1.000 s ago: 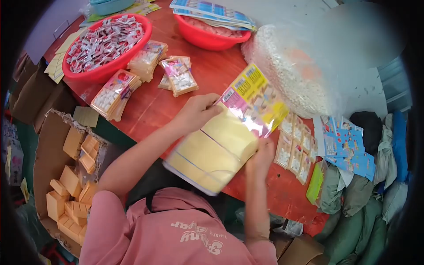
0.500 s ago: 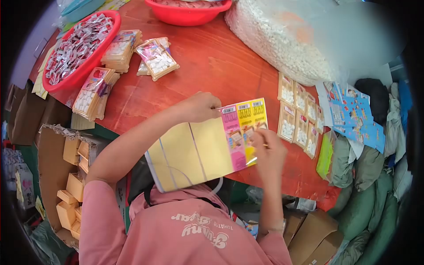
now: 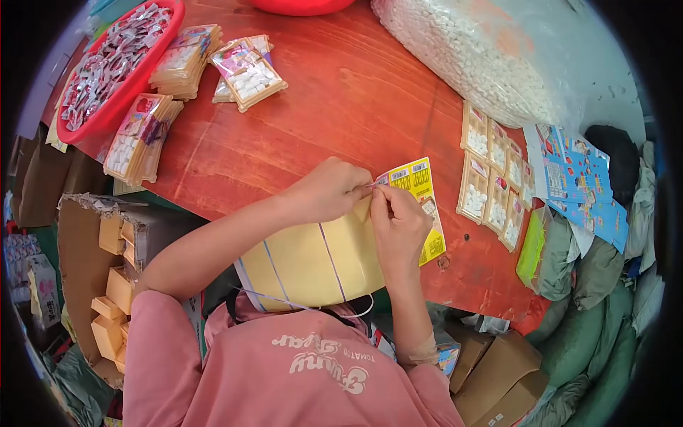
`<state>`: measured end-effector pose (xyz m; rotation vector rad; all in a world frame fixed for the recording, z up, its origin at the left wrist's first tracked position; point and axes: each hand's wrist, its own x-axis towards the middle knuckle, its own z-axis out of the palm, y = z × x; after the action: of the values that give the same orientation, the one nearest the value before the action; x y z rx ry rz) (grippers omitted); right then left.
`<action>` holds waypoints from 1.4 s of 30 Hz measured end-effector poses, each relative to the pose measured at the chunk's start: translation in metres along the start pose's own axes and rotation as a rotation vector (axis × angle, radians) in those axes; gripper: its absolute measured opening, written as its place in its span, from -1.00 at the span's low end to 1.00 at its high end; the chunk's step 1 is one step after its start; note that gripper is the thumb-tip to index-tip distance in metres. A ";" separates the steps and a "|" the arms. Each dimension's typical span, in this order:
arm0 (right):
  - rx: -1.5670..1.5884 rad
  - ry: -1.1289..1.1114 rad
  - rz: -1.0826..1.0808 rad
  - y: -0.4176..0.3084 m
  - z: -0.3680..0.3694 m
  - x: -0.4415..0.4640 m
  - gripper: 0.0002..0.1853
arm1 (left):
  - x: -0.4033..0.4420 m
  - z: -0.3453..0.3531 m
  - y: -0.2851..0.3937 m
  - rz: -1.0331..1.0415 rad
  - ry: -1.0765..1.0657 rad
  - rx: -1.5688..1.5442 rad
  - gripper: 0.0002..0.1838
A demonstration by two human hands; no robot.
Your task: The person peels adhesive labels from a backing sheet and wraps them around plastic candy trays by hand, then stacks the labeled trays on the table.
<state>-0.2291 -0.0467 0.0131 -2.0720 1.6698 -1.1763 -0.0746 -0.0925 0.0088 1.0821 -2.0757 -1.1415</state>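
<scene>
A sheet (image 3: 306, 260), pale yellow with several lines across it, lies over my lap at the table's front edge and bows upward. A yellow printed panel (image 3: 432, 235) with barcodes and product pictures shows at its right end. My left hand (image 3: 336, 191) pinches the sheet's upper edge. Close beside it, my right hand (image 3: 402, 224) pinches the same edge, fingertips nearly touching the left ones. A narrow bit of pink print shows by the fingertips; my right hand hides part of the sheet there.
Filled clear-lidded packs (image 3: 487, 178) lie in rows to the right, below a big bag of white pieces (image 3: 469, 71). More packs (image 3: 249, 75) and stacks (image 3: 135, 139) are at left, beside a red basin (image 3: 174, 43) of sachets. A cardboard box (image 3: 78, 249) holds pale trays.
My right hand has moved left and up to meet my left hand at the sheet's upper edge. The sheet now bows, and its pink panel is mostly out of sight.
</scene>
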 end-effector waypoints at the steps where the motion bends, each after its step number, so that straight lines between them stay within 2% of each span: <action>1: -0.002 0.013 -0.007 0.000 0.000 -0.001 -0.95 | -0.001 0.003 0.001 0.043 0.029 0.036 -0.84; 3: -0.002 0.046 -0.024 0.000 0.000 0.000 -0.95 | -0.002 0.006 0.005 0.134 0.089 0.115 -0.86; 6: -0.102 0.108 -0.048 0.000 0.001 0.000 -0.94 | -0.001 0.008 0.011 0.159 0.094 0.109 -0.88; 9: -0.010 0.086 0.068 0.010 0.001 -0.004 -0.98 | -0.001 0.008 0.015 0.169 0.075 0.103 -0.88; 12: 0.690 0.045 0.716 0.005 -0.010 -0.004 -0.91 | 0.002 0.007 0.008 0.200 0.090 0.069 -0.86; 13: 0.786 0.034 0.798 0.008 -0.019 -0.006 -0.85 | 0.004 0.004 0.008 0.096 0.073 0.010 -0.85; 15: 0.834 -0.018 0.689 0.013 -0.020 -0.017 -0.86 | 0.010 -0.004 0.012 -0.104 0.039 -0.102 -0.84; 16: 0.851 -0.032 0.625 0.019 -0.023 -0.021 -0.87 | 0.013 -0.003 0.010 -0.097 0.024 -0.109 -0.82; 17: 0.799 -0.189 0.543 0.027 -0.030 -0.026 -0.93 | 0.015 0.000 0.005 -0.079 0.001 -0.117 -0.80; 20: 0.325 0.022 -0.134 0.027 -0.046 -0.009 -0.87 | 0.026 0.005 0.006 -0.052 -0.104 -0.200 -0.75; 23: 0.092 -0.066 -0.367 0.043 -0.057 0.004 -0.73 | 0.033 0.017 0.000 -0.075 -0.216 -0.321 -0.71; 26: 0.132 -0.039 -0.431 0.054 -0.063 -0.001 -0.74 | 0.040 0.026 -0.002 -0.091 -0.298 -0.323 -0.68; 27: 0.159 -0.013 -0.380 0.057 -0.066 -0.006 -0.82 | 0.042 0.029 0.000 -0.097 -0.319 -0.306 -0.68; 30: 0.461 -0.156 0.110 0.057 -0.097 -0.032 -0.90 | 0.046 0.034 0.015 0.046 -0.229 0.272 -0.76; 31: 0.714 -0.052 0.337 0.056 -0.115 -0.042 -0.96 | 0.047 0.039 0.012 0.135 -0.192 0.349 -0.76; 32: 0.447 0.200 0.241 0.068 -0.133 -0.052 -0.97 | 0.047 0.045 0.006 0.217 -0.147 0.425 -0.76; 33: 0.413 0.457 0.344 0.078 -0.159 -0.060 -0.98 | 0.046 0.048 0.001 0.292 -0.099 0.503 -0.76; 34: 0.677 0.749 0.254 0.087 -0.182 -0.057 -0.96 | 0.046 0.052 0.002 0.284 -0.122 0.548 -0.77; 35: 0.510 0.762 0.225 0.101 -0.182 -0.058 -0.94 | 0.048 0.058 0.007 0.276 -0.147 0.596 -0.78; 38: 0.617 0.760 0.321 0.102 -0.224 -0.070 -0.94 | 0.058 0.078 0.033 0.231 -0.203 0.636 -0.76; 40: 0.778 0.642 0.395 0.111 -0.208 -0.069 -0.94 | 0.067 0.095 0.045 0.177 -0.257 0.608 -0.72; 42: 0.882 0.594 0.467 0.110 -0.192 -0.065 -0.94 | 0.076 0.100 0.056 0.250 -0.164 0.645 -0.67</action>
<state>-0.4437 0.0327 0.0415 -0.8007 1.3077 -1.9617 -0.2124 -0.0944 0.0121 0.9722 -2.7123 -0.4497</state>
